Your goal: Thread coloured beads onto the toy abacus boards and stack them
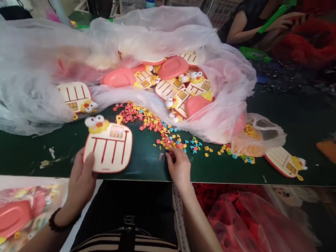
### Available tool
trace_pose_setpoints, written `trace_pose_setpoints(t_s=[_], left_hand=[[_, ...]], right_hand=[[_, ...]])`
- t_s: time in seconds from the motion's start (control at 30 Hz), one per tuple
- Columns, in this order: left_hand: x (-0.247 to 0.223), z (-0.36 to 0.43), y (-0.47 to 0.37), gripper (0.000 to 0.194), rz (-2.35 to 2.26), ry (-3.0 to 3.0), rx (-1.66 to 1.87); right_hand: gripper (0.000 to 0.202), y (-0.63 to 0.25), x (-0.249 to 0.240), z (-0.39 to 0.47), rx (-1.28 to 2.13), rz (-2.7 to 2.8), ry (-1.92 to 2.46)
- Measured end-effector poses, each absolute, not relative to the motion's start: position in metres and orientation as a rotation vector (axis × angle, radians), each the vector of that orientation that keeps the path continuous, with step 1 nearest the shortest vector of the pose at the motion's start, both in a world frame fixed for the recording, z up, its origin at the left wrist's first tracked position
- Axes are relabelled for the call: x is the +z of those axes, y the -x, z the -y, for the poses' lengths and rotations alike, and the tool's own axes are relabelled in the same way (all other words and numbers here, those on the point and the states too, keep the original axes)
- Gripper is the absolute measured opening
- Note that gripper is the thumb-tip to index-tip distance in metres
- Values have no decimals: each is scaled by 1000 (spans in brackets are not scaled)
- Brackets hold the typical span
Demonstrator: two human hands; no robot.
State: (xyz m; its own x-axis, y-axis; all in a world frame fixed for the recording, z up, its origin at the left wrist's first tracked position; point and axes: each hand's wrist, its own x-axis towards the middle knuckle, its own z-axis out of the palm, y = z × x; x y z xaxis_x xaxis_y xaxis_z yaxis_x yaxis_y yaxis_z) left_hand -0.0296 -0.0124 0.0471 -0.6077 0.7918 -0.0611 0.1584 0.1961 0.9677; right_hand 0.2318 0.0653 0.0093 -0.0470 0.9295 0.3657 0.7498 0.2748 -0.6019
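My left hand grips a cream toy board by its lower left side. The board has dark red slots, a red rim and a yellow bird head with bulging white eyes, and is held above the near table edge. My right hand rests at the table, thumb and forefinger pinched together by the near side of a scatter of small plastic pieces in red, yellow and blue. Whatever is between those fingertips, if anything, is too small to make out. Beyond the pieces, similar toy boards lie heaped in a clear plastic bag.
One toy board lies to the right, beside a small bag of yellow pieces. Another board sits at left. Red items in clear plastic are below the table. Across the table, a co-worker's arms show near a red bag.
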Motion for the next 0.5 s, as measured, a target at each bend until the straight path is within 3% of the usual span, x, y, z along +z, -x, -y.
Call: trace_pose_setpoints(t_s=[0.2, 0.37, 0.5], left_hand=[[17, 41, 17, 57, -1721, -896, 1305], [23, 33, 24, 66, -1926, -1599, 1196], [26, 15, 28, 56, -1771, -2212, 923]], right_hand=[[20, -221, 24, -105, 290, 1969, 1431], [24, -203, 25, -114, 235, 2244, 1347], [25, -196, 30, -113, 242, 2153, 1346]])
